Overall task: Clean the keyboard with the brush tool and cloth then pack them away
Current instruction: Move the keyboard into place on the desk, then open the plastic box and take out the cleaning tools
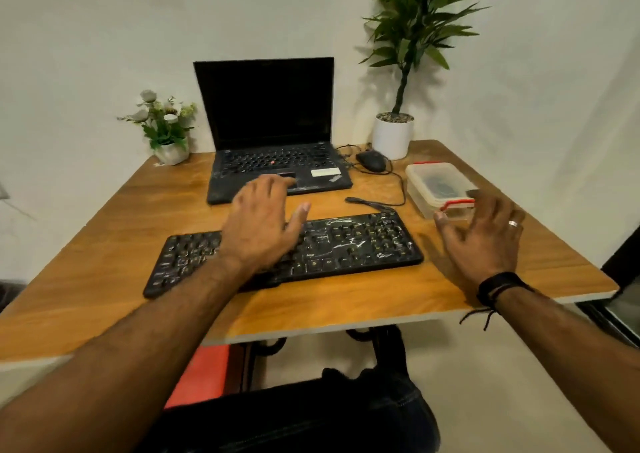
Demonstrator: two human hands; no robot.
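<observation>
Our left hand is open above the keyboard on the surface. Our open right hand nears the closed box; a clumsy grab could push it off the edge.

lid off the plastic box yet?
No, the plastic box is closed, its lid on with the red clips in place; the right hand hovers open beside it.

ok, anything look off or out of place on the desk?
The keyboard lies askew, its right end farther back, with whitish streaks on its keys. The laptop palm rest shows similar smudges. Nothing spilled. The box is closed.
</observation>
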